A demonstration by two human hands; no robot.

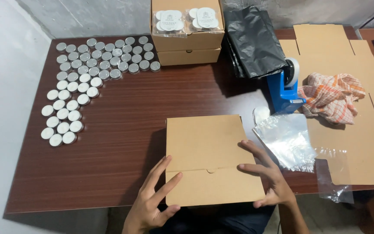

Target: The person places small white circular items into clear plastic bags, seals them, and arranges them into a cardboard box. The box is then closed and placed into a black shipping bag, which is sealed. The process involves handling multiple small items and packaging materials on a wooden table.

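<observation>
A closed flat brown cardboard box (208,147) lies at the near edge of the dark wooden table (126,143), its front part over the edge. My left hand (152,201) touches its lower left corner, fingers spread. On the right side rests my right hand (267,175), fingers curled against the box's edge and front flap. Neither hand has lifted it.
Several white tealight candles (81,82) fill the far left. Two stacked boxes (187,41) with candle packs on top stand at the back. Black plastic bag (254,41), blue tape dispenser (284,89), checked cloth (332,97), clear bags (288,141) and flat cardboard sheets (360,143) lie right.
</observation>
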